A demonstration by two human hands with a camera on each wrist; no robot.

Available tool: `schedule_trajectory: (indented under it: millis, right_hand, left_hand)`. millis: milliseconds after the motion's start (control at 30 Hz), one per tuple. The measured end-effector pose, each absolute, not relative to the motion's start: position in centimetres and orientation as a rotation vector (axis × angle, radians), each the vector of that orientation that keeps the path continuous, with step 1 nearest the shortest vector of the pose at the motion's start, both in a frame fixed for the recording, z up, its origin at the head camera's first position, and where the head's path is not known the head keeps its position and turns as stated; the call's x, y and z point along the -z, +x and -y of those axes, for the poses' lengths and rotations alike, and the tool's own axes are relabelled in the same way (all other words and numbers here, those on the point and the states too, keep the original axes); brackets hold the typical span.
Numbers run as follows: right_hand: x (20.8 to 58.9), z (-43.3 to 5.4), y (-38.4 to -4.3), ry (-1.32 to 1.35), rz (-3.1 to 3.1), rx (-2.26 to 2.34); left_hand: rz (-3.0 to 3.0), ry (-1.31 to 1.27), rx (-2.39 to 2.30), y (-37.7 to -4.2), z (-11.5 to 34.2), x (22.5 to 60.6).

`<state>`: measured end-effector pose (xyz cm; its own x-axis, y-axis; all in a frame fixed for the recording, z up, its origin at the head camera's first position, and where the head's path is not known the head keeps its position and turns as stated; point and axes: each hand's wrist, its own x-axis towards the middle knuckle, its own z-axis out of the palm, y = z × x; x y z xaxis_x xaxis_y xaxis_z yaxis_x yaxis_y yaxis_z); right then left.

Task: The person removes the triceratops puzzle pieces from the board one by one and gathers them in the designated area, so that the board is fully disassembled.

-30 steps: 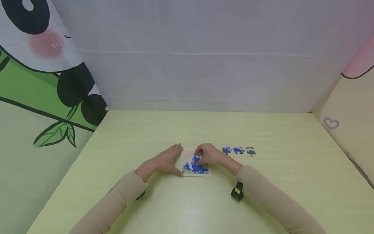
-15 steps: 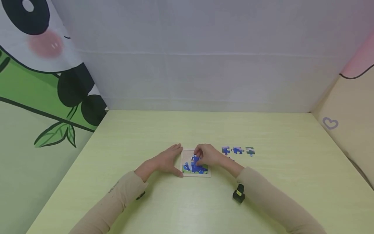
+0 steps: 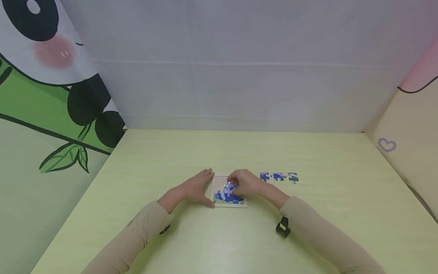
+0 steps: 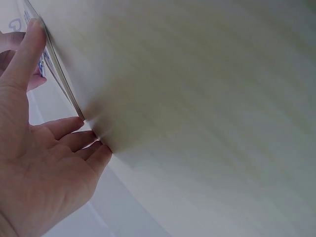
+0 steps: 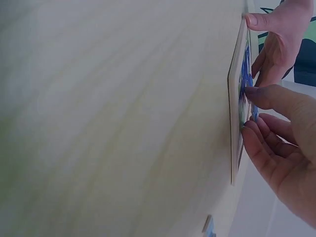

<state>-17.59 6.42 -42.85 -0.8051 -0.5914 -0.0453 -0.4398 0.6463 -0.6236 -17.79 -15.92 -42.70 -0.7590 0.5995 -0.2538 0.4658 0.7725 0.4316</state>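
Note:
A square wooden puzzle tray (image 3: 219, 183) lies on the table with blue dinosaur pieces (image 3: 234, 198) filling its near part. Its upper left shows bare wood. My left hand (image 3: 193, 186) lies along the tray's left side, thumb at the near corner and fingers extended by the far one. The left wrist view shows the thumb (image 4: 30, 52) touching the tray edge. Over the middle of the tray, my right hand (image 3: 248, 183) pinches a blue jigsaw piece (image 3: 229, 187) between thumb and fingers. That piece looks tilted and overlaps the fitted ones; my fingers hide part of it.
Right of the tray, loose jigsaw pieces lie in a row: a blue one (image 3: 264, 176), another blue one (image 3: 278, 176) and a green and purple one (image 3: 293, 177). A pale wall (image 3: 239, 95) rises behind the table (image 3: 191, 243).
The pinched piece has tilted, now looking paler and covering more of the fitted pieces. My right hand and forearm have shifted slightly nearer. The left hand stays put.

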Motion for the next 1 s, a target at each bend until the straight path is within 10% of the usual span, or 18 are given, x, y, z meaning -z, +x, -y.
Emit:
schedule_trajectory:
  millis: [1000]
  right_hand:
    - [41.1, -9.2, -16.0, -0.872, -2.73, 0.848]
  left_hand:
    - [-2.599, 0.809, -0.484, -17.5, 15.8, 42.5]
